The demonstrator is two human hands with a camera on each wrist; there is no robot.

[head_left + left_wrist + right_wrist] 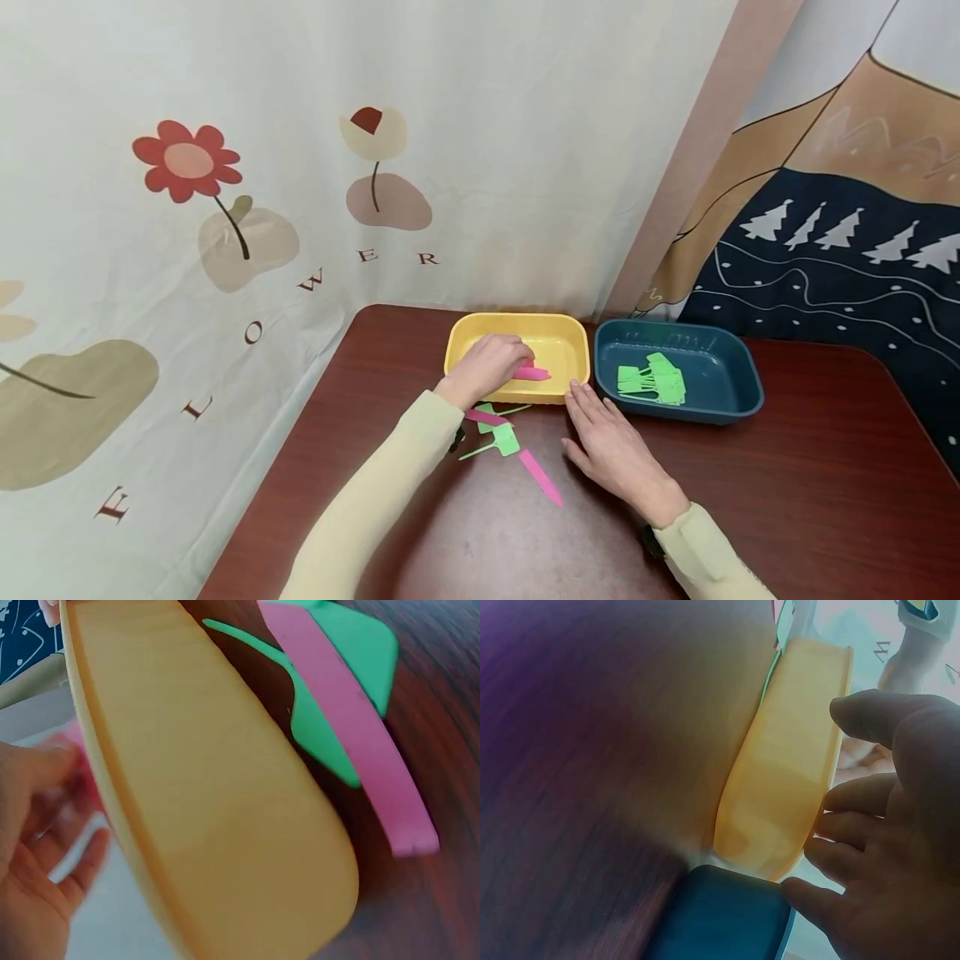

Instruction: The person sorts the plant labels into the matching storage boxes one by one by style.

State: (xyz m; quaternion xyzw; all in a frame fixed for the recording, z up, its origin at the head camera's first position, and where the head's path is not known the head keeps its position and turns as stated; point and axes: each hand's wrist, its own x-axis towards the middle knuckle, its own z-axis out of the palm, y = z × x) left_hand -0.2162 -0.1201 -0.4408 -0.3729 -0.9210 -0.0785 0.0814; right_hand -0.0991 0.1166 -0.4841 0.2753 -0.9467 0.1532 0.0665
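Note:
My left hand (487,362) reaches over the near rim of the yellow tray (566,337), fingers curled on a pink plant label. More pink plant labels (532,374) show beside its fingertips in the tray. In the left wrist view, the tray wall partly hides the pink piece at the fingers. My right hand (611,446) lies with straight fingers at the tray's near right corner, holding nothing. Below the tray on the table, pink labels (540,477) and green T-shaped plant labels (506,440) lie loose, some overlapping.
A dark blue tray (720,367) stands right of the yellow one, with a pile of green plant labels (660,379) in its left part. The brown table (825,467) meets a printed curtain (487,167) at the back.

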